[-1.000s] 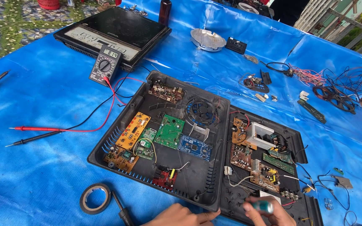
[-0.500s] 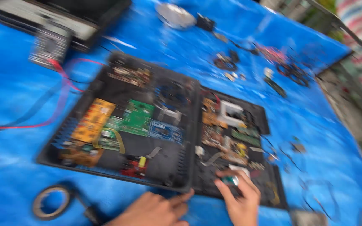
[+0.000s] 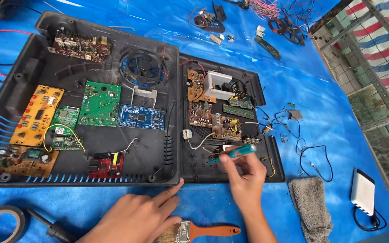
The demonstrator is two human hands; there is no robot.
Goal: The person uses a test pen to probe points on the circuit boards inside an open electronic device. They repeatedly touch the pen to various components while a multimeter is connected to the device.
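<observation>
While gripping a teal-handled screwdriver (image 3: 232, 153), right hand (image 3: 245, 177) pressing its tip into the smaller black casing half (image 3: 230, 167) below brown circuit boards (image 3: 219, 123). Left hand (image 3: 138, 216) released, flat on blue tarp (image 3: 293, 90), forefinger touching the larger casing (image 3: 149, 148), beside a paintbrush (image 3: 199, 231).

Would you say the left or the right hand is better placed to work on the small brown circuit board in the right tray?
Probably the right hand: it holds the teal screwdriver just below that board, while the left hand rests on the blue sheet.
</observation>
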